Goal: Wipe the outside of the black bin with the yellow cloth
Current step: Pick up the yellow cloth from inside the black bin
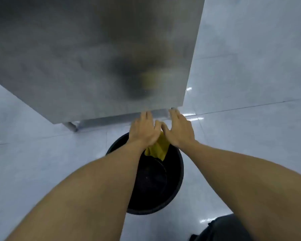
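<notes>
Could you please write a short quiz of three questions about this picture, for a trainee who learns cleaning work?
1. True or false: the yellow cloth lies flat on the floor beside the black bin.
2. Which stands just beyond the bin? A) a wooden chair B) a steel table C) a red bucket
3. Fill in: the cloth hangs below the left hand and the right hand, over the bin's open ____.

Key
1. False: it hangs between the two hands, above the bin.
2. B
3. top
</notes>
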Demonstrator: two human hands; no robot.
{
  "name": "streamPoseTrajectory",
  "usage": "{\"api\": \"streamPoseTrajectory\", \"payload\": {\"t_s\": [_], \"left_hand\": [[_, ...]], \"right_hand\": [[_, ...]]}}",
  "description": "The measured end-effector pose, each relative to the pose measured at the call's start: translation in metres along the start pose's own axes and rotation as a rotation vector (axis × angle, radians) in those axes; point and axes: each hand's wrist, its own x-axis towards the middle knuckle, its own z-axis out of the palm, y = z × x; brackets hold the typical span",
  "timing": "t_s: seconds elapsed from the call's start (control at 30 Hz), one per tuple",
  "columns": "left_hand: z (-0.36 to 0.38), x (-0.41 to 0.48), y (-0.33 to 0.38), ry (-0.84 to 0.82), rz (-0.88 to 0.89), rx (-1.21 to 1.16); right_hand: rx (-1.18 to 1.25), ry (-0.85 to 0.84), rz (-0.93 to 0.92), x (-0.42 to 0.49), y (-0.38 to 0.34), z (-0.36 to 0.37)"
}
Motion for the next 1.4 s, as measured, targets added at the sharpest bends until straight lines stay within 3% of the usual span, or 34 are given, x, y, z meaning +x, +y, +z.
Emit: {"api": "streamPoseTrajectory", "payload": {"t_s": [0.13, 0.23, 0.43, 0.57, 0.63, 0.77, 0.97, 1.13, 1.4], "left_hand": [[0.037, -0.008, -0.007, -0.129, -0.068, 0.108], [0.053, -0.012, -0.010, -0.197, -0.091, 0.105], [0.055, -0.046, -0.004, -0.115, 0.035, 0.062], [0.061, -0.075, -0.004, -0.544, -0.031, -0.207], [0.062, -0.089, 0.001, -0.736, -0.068, -0.214], [0.067, -0.112, 0.002, -0.808, -0.047, -0.140], [0.054, -0.121, -0.007, -0.697, -0.043, -0.097], [0.028, -0.121, -0.021, -0.551, 0.008, -0.058], [0.002, -0.130, -0.065, -0.145, -0.046, -0.125]], "right_hand": [[-0.041, -0.148, 0.046, -0.027, 0.015, 0.033], [-0.017, -0.129, 0.080, -0.044, 0.023, 0.048], [-0.015, -0.130, 0.115, -0.043, 0.025, 0.037], [0.032, -0.130, 0.162, -0.048, 0.022, 0.035], [0.104, -0.122, 0.195, -0.047, 0.015, 0.029], [0.176, -0.100, 0.189, -0.050, 0.002, 0.020], [0.261, -0.013, 0.178, -0.055, -0.018, 0.005], [0.566, 0.127, 0.207, -0.054, -0.045, -0.022], [0.788, 0.399, 0.199, -0.061, -0.077, -0.059]]}}
